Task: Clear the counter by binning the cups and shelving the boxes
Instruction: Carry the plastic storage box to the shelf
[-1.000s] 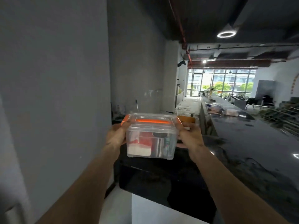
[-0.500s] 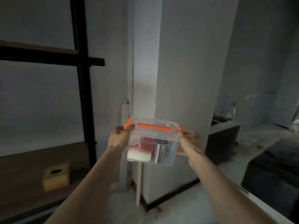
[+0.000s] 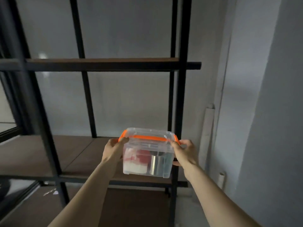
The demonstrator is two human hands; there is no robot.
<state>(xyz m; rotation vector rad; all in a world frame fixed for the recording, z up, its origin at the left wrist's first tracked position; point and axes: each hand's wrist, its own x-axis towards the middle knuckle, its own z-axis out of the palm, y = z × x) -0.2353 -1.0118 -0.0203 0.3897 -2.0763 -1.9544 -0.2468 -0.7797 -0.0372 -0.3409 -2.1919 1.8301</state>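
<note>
A clear plastic box (image 3: 147, 154) with orange lid clips and a closed lid is held in the air by both hands. Inside it I see something red and white and a shiny metal can. My left hand (image 3: 113, 150) grips its left side and my right hand (image 3: 184, 153) grips its right side. The box hangs in front of the right end of a brown shelf board (image 3: 78, 154) in a black metal rack (image 3: 179, 95), at about the board's height.
Another brown board (image 3: 101, 60) crosses the rack higher up, and a lower board (image 3: 131, 208) lies beneath. A grey wall stands behind, and a grey pillar (image 3: 270, 112) rises at the right. White rolled tubes (image 3: 209, 128) lean in the corner beside the rack.
The view has swung left from the dark counter, past the pillar, to face the rack. Both hands have kept their hold on the box and carried it up to the shelf.
</note>
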